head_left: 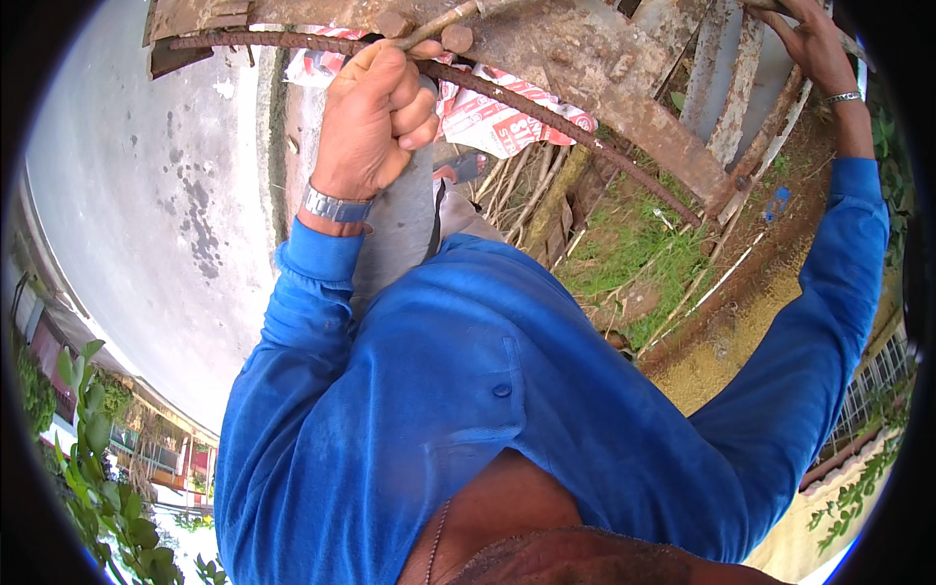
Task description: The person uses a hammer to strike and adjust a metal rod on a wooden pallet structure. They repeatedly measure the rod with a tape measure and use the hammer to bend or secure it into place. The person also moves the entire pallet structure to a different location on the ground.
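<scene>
My left hand (375,122) is closed in a fist at the upper middle, gripping a thin brown rod (448,18) that runs up and right out of view. Just beneath that rod, a long rusty ribbed steel bar (561,127) passes behind the fist. It slants down to the right along a rusty, dirt-caked plank (624,83). Two stubby round pegs (456,39) stick out beside the left fist. At the upper right, my right hand (817,49) is raised with its fingers curled around something at the picture's edge; what it grips is mostly cut off.
On the left spreads a pale grey concrete surface (146,175) with dark spots. Red-and-white printed sacking (507,122) lies below the bar. Weathered slats (736,88) stand near the right hand. Grass (634,263) and dry sticks (526,190) cover the ground. Leafy branches (107,468) reach in at lower left.
</scene>
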A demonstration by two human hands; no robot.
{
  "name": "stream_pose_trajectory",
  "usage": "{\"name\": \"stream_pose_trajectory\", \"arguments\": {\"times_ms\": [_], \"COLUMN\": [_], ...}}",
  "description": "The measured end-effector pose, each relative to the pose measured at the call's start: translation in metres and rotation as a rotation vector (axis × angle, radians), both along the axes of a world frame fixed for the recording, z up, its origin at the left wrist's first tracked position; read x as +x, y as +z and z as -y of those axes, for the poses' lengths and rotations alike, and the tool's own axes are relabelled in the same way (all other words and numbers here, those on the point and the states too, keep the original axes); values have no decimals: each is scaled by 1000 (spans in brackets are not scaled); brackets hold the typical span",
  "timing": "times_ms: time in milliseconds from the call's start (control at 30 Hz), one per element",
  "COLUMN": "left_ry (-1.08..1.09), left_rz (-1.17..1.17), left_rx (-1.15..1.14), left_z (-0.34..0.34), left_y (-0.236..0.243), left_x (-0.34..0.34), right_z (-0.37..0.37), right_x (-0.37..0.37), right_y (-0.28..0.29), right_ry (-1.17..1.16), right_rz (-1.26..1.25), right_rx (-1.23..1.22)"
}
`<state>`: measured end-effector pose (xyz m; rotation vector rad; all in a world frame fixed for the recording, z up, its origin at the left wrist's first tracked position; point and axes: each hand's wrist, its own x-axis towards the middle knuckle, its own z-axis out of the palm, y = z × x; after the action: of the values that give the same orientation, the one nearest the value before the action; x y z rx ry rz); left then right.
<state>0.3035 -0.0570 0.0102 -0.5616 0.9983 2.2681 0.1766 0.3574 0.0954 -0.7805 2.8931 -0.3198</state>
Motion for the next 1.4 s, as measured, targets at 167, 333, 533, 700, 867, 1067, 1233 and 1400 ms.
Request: {"name": "stream_pose_trajectory", "arguments": {"times_ms": [167,333,533,700,867,1067,1233,1400], "left_ry": [-11,-7,-18,-16,-41,7,-24,-45], "left_rz": [1,35,11,-5,20,58,45,55], "left_rx": [13,-7,50,22,-9,5,-12,-32], "left_z": [1,0,3,2,2,-3,2,3], "left_y": [1,6,3,6,6,6,4,6], "left_x": [-1,-4,-2,-3,-4,-4,-3,-1], "right_z": [-30,-30,-58,-58,-49,-161,-236,-295], "right_x": [-15,-16,-22,-21,-12,-13,-18,-59], "right_y": [-20,-21,-28,-34,-25,0,-10,-42], "right_ry": [165,170,106,112,33,-217,-392,-223], "right_rz": [-206,-197,116,63,69,-181,-225,-207], "right_rx": [68,61,123,64,-15,94,426,552]}}
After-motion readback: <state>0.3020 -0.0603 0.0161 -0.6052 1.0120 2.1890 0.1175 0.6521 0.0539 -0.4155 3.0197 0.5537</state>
